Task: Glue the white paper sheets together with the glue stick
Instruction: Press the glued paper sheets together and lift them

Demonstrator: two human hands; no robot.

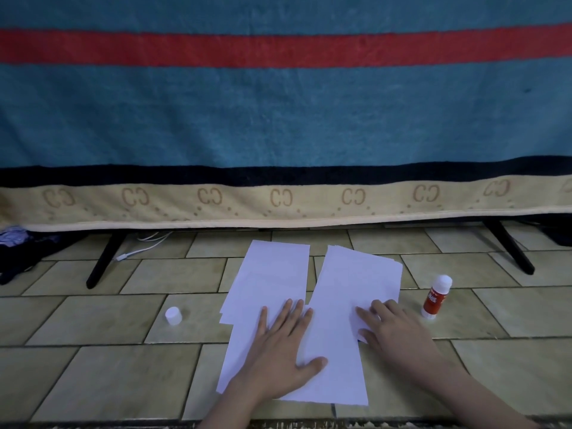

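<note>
White paper sheets lie on the tiled floor: a left stack [272, 274], a right stack [359, 274] and a near sheet [331, 360] overlapping both. My left hand [281, 348] lies flat on the near sheet, fingers straight, thumb spread to the right. My right hand [393, 329] rests on the right part of the paper, fingers slightly bent and pressing down. A red and white glue stick [435, 297] stands upright and uncapped to the right of the paper. Its white cap [173, 316] sits on the floor to the left.
A blue blanket [278, 119] with a red stripe and beige border hangs across the back. Under it, black slanted legs [103, 261] [510, 247] reach the floor. A white cable [139, 247] and dark cloth [18, 255] lie at the back left.
</note>
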